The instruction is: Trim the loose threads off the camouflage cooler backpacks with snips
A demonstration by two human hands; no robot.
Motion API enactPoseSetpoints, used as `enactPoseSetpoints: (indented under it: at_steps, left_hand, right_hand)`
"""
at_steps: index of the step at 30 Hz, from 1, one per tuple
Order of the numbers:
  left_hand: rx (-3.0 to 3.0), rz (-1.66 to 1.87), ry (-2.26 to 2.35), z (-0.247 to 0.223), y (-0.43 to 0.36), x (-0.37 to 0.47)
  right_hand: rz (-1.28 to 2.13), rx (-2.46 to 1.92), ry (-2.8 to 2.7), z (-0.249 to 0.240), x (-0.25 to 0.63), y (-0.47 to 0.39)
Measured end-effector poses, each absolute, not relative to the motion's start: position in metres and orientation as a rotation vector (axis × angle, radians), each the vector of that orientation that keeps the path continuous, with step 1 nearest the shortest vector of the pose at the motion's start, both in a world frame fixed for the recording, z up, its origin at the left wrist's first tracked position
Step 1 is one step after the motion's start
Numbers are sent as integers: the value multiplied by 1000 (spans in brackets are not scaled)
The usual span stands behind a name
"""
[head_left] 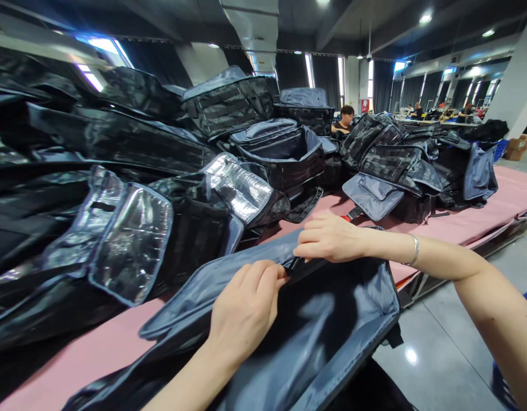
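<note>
An open black bag (284, 365) with a grey lining lies in front of me, its mouth toward me and its grey-lined flap (182, 308) folded back to the far left. At the seam between flap and mouth, my left hand (248, 302) pinches a small dark piece (294, 264), perhaps a strap end or zipper part; its kind is mostly hidden by my fingers. My right hand (332, 237) comes from the right, fingers curled closed around the same spot, close to the left fingertips. A silver bracelet (416, 250) circles the right wrist.
The bag rests on a long pink-covered table (514, 188). Piles of black bags (152, 137) crowd the left and back, some with shiny silver linings (135, 245). More camouflage-patterned bags (392, 165) are heaped at right. Behind them is a person (343, 123). Cardboard boxes (517, 148) stand far right.
</note>
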State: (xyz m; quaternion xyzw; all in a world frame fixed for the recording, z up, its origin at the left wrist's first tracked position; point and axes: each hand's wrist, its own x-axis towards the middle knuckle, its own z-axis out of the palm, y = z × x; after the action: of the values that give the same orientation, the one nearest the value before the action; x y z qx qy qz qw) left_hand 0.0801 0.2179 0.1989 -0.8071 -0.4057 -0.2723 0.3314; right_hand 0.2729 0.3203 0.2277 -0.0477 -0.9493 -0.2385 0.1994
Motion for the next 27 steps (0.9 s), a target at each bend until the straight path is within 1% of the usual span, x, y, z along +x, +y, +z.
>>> enactPoseSetpoints:
  at_steps: [3,6,8,11,14,17,20,24,27]
  left_hand:
    - [-2224,-805,-1046,202,217,74]
    - [-2406,-879,-965,203,216,55]
    - [-2409,-881,-956,201,215,40]
    - [-2320,-886,-1069,197,212,22]
    - [-2364,-921,-1176,196,210,16]
    - [-2407,-960,-1166,195,209,17]
    - [-2412,-946,-1010,189,209,15]
    - [-2379,-801,-704,180,209,10]
    - [-2339,-709,-693,177,206,10]
  right_hand:
    - [-539,-180,-2681,230,275,317]
    - [-285,-354,-2599,232,285,305]
    - [-93,-513,-2481,231,294,289]
    - [127,-695,-2351,225,304,260]
    - [277,-811,-2337,215,302,233]
    - [428,-900,-2344,207,293,220]
    - [508,-955,-2260,202,285,221]
    - [507,-1002,-2114,195,278,229]
    - [459,-1024,-2112,186,268,226]
